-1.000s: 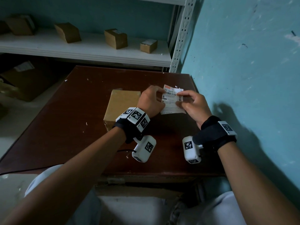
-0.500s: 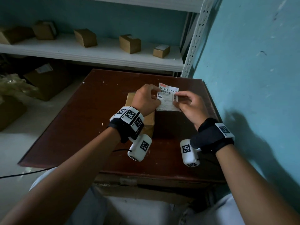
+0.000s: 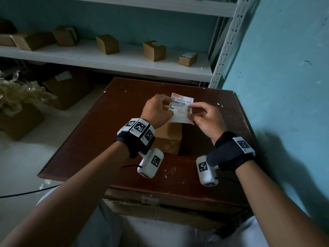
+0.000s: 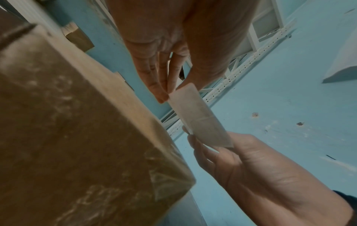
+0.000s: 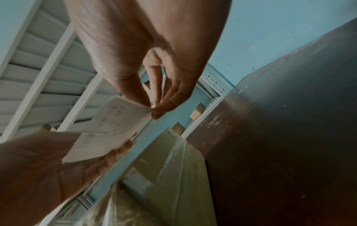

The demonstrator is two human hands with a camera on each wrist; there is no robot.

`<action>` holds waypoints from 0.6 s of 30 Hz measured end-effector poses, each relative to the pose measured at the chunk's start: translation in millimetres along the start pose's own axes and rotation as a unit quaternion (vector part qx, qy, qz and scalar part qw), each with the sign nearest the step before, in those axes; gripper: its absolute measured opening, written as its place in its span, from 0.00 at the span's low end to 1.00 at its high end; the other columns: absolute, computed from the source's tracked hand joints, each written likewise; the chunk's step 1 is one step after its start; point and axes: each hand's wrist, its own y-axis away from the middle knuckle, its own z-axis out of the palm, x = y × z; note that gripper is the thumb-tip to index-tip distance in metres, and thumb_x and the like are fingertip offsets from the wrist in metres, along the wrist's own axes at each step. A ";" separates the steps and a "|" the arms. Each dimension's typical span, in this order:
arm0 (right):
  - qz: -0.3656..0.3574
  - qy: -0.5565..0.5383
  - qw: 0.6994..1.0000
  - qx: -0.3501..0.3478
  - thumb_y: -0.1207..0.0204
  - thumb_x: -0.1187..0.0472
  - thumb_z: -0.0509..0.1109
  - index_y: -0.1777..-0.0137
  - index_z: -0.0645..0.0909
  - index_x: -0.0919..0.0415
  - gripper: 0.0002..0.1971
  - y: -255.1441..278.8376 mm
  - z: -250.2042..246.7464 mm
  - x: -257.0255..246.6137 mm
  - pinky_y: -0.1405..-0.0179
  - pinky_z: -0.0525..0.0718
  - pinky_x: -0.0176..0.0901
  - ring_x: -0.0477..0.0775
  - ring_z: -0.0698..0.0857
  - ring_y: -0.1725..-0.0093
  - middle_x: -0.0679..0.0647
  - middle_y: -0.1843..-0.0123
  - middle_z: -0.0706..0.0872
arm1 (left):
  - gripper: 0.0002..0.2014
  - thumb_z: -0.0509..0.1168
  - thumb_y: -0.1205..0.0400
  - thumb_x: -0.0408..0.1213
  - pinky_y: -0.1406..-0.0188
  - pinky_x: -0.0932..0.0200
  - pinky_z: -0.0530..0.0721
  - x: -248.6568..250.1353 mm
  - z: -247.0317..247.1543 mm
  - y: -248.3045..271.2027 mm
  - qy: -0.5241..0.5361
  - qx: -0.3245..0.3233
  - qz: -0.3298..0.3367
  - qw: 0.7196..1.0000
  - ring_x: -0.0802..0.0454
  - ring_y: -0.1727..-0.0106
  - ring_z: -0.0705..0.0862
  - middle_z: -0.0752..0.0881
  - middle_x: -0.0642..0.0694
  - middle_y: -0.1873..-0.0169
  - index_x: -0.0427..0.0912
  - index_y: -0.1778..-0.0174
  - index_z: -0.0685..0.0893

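A white printed shipping label [image 3: 181,108] with a barcode is held in the air above a small brown cardboard box [image 3: 169,139] that sits on the dark red-brown table [image 3: 99,132]. My left hand [image 3: 157,111] pinches the label's left edge. My right hand [image 3: 204,118] pinches its right edge between thumb and fingers. The left wrist view shows the label [image 4: 201,117] from below, stretched between both hands beside the box [image 4: 77,137]. In the right wrist view the label [image 5: 110,130] is pinched at its corner, and the taped box [image 5: 164,175] lies below.
A white metal shelf [image 3: 124,63] behind the table carries several small cardboard boxes [image 3: 154,50]. Larger cartons [image 3: 67,88] and crumpled plastic wrap [image 3: 19,93] lie on the floor at left. A blue wall [image 3: 284,86] stands close on the right. A black cable [image 3: 26,192] trails off left.
Both hands with the label have moved left until they are over the box, which now lies beneath them rather than to their left. The view has tilted up and shifted.
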 end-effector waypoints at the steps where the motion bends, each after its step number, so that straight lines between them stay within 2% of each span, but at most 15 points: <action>1: 0.000 0.001 1.000 -0.002 0.26 0.67 0.76 0.39 0.85 0.56 0.16 -0.7 2.4 -0.4 0.50 0.91 0.53 0.50 0.91 0.50 0.54 0.41 0.89 | 0.21 0.72 0.24 0.30 0.61 0.71 0.82 -1.2 -1.5 0.0 -0.005 0.002 -0.001 1.000 0.57 0.46 0.83 0.81 0.48 0.37 0.42 0.35 0.81; 4: 0.003 0.004 1.000 -0.006 0.26 0.67 0.77 0.39 0.85 0.57 0.16 -2.2 9.1 -1.5 0.49 0.90 0.54 0.48 0.91 0.50 0.52 0.42 0.89 | 0.21 0.73 0.25 0.31 0.61 0.72 0.81 -5.3 -5.8 0.1 -0.017 0.008 -0.003 1.000 0.57 0.47 0.83 0.81 0.48 0.37 0.42 0.35 0.81; 8: 0.000 0.019 1.000 -0.015 0.26 0.66 0.77 0.38 0.85 0.56 0.17 -3.1 16.6 -2.7 0.48 0.90 0.51 0.46 0.90 0.51 0.50 0.40 0.89 | 0.21 0.72 0.25 0.32 0.51 0.65 0.84 -11.4 -11.8 1.0 -0.031 0.006 -0.010 0.999 0.56 0.47 0.83 0.81 0.47 0.37 0.42 0.35 0.81; 11: 0.001 0.027 0.999 -0.020 0.26 0.65 0.77 0.37 0.85 0.56 0.18 -2.8 21.7 -2.7 0.47 0.90 0.50 0.45 0.90 0.51 0.50 0.41 0.89 | 0.20 0.72 0.24 0.33 0.52 0.64 0.84 -15.5 -15.7 2.3 -0.045 0.000 -0.018 0.999 0.56 0.47 0.83 0.80 0.48 0.37 0.43 0.36 0.81; 15: 0.000 0.041 0.999 -0.030 0.27 0.65 0.77 0.36 0.85 0.56 0.18 -3.0 27.2 -1.2 0.48 0.89 0.50 0.46 0.89 0.50 0.51 0.41 0.89 | 0.20 0.73 0.25 0.33 0.47 0.57 0.87 -19.1 -18.9 5.0 -0.051 -0.007 -0.032 0.998 0.54 0.46 0.83 0.80 0.48 0.37 0.44 0.36 0.82; 18: -0.011 0.060 0.998 -0.031 0.27 0.64 0.78 0.37 0.85 0.55 0.18 -3.5 28.7 1.2 0.47 0.89 0.49 0.45 0.89 0.49 0.50 0.39 0.88 | 0.21 0.73 0.25 0.33 0.47 0.55 0.88 -19.7 -19.9 6.0 -0.052 -0.015 -0.037 0.998 0.54 0.46 0.83 0.80 0.47 0.37 0.43 0.36 0.82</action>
